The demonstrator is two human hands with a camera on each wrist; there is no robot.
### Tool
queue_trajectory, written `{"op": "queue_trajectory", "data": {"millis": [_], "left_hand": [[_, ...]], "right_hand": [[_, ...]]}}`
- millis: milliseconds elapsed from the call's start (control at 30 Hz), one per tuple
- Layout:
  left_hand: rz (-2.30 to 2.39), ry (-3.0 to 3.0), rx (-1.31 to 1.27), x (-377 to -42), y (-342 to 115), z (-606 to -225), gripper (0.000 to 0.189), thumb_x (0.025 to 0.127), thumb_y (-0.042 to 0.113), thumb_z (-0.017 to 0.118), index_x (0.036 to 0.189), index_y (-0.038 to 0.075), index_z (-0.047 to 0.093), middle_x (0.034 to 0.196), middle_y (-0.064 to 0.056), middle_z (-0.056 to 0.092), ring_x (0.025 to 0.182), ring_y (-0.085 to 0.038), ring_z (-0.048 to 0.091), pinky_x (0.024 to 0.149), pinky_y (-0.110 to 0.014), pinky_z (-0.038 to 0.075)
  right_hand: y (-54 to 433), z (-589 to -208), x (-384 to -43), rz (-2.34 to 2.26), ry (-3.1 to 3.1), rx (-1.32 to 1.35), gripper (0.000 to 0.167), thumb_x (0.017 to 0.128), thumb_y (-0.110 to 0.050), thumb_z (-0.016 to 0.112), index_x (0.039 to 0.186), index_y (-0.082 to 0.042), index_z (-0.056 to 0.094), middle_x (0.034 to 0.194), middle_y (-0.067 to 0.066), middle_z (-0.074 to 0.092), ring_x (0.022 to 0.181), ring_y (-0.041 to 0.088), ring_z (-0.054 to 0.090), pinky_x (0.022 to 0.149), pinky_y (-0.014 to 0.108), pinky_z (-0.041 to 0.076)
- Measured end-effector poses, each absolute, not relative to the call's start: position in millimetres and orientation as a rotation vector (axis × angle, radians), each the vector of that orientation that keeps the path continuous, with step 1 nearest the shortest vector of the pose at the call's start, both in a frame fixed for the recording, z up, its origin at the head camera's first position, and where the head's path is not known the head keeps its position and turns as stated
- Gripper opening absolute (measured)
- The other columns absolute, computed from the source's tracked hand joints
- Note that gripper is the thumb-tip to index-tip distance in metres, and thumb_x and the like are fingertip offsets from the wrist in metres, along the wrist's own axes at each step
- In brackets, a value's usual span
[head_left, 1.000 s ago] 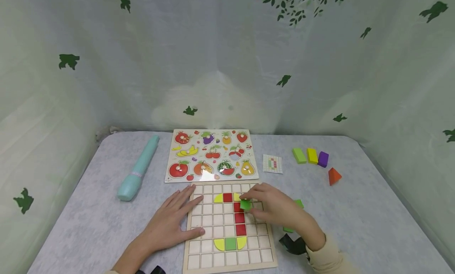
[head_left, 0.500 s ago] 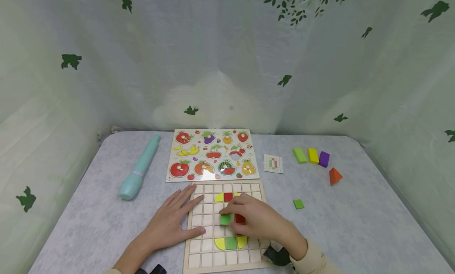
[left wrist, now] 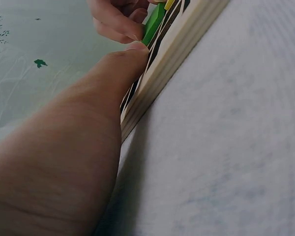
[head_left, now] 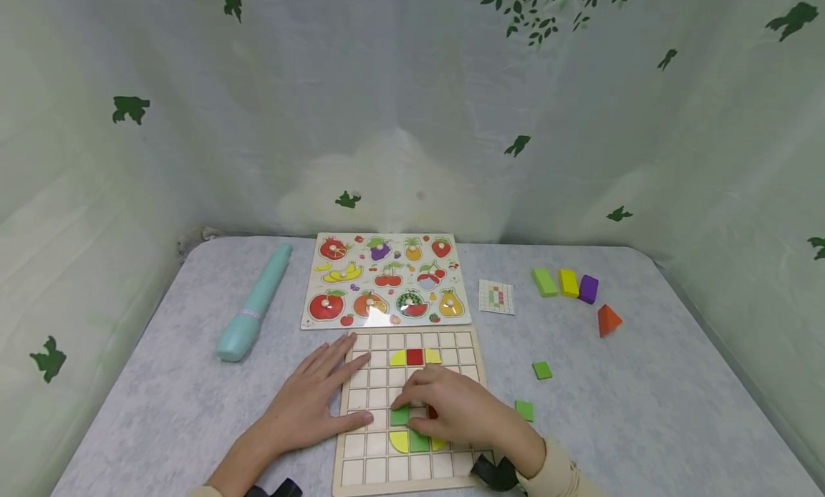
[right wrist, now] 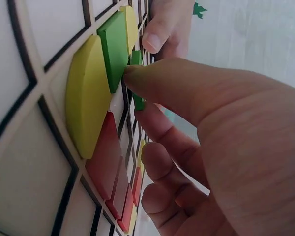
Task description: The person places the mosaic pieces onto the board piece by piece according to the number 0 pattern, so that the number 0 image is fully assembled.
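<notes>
My right hand [head_left: 460,407] pinches a green square tile [head_left: 399,416] between thumb and index finger, low over the wooden grid board [head_left: 341,457]. In the right wrist view this tile [right wrist: 137,102] is tilted near the grid, beside a seated green tile [right wrist: 114,51]. That seated tile lies between two yellow quarter-round tiles [head_left: 398,442]. Toward the far side sit a red tile [head_left: 415,356] and two more yellow pieces; a column of red tiles [right wrist: 105,157] is partly hidden by my right hand. My left hand [head_left: 309,400] rests spread on the board's left edge.
A fruit puzzle board [head_left: 387,282] lies behind the grid, with a small pattern card [head_left: 496,297] beside it. Two green tiles [head_left: 542,370] lie at the right. Farther back are green, yellow and purple blocks [head_left: 568,283] and an orange one [head_left: 609,321]. A teal bottle-shaped object [head_left: 254,304] lies left.
My right hand has carried the green tile from the board's right part leftward and toward the near side. The left hand has stayed in place on the board.
</notes>
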State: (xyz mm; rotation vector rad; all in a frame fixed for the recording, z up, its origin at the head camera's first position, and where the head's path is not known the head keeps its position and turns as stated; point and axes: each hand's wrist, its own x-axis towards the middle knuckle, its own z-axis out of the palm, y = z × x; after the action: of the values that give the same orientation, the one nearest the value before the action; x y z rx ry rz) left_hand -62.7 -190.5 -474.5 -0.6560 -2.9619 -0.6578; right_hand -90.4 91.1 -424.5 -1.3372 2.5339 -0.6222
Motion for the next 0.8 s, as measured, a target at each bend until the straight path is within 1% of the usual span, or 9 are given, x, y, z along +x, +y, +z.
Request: {"op": "queue_trajectory", "data": {"millis": [133,367,500,667,800], "left_hand": [[-0.646,-2.959,-0.657,-63,-191,-475,0.092,0.084,0.081,0.061,0.156,0.026,0.047,0.171,-0.003,0.025,0.156,-0.028,0.028,0.127,-0.049,0.020],[-0.649,-2.960,-0.652,-63,-190,-475,0.092,0.084,0.080,0.061,0.156,0.026,0.047,0.171,-0.003,0.025,0.156,-0.029,0.028,0.127,-0.049,0.021],[-0.662,-2.969,-0.641,-62,-190,-474,0.092,0.083,0.080,0.062,0.156,0.026,0.047,0.171,-0.004,0.025,0.156,-0.030,0.028,0.127,-0.051,0.022],[-0.668,-2.975,-0.637,-62,-189,-473,0.092,0.083,0.080,0.062,0.156,0.026,0.048,0.171,-0.004,0.026,0.156,-0.030,0.028,0.127,-0.052,0.022],[-0.662,-2.974,-0.637,-62,-189,-473,0.092,0.082,0.080,0.063,0.156,0.026,0.048,0.171,-0.004,0.026,0.156,-0.028,0.028,0.127,-0.050,0.022]], "right_hand": [[91,-426,-91,-0.624,2.505,-1.352,0.021,0.096,-0.027,0.075,0.117,-0.029,0.078,0.108,-0.018,0.069,0.098,-0.001,0.057,0.090,0.017,0.051],[91,-427,-92,-0.634,2.490,-1.363,0.021,0.098,-0.024,0.072,0.118,-0.029,0.077,0.110,-0.018,0.069,0.104,-0.001,0.059,0.096,0.020,0.052],[93,-425,-91,-0.655,2.512,-1.366,0.022,0.098,-0.024,0.072,0.119,-0.029,0.077,0.112,-0.018,0.070,0.104,0.000,0.059,0.094,0.020,0.053],[103,-414,-92,-0.668,2.565,-1.288,0.022,0.097,-0.023,0.074,0.119,-0.026,0.078,0.115,-0.016,0.071,0.103,0.004,0.058,0.090,0.019,0.054],[119,-407,-97,-0.664,2.611,-1.241,0.022,0.096,-0.020,0.075,0.118,-0.023,0.077,0.113,-0.013,0.072,0.104,0.006,0.059,0.091,0.022,0.055]]}}
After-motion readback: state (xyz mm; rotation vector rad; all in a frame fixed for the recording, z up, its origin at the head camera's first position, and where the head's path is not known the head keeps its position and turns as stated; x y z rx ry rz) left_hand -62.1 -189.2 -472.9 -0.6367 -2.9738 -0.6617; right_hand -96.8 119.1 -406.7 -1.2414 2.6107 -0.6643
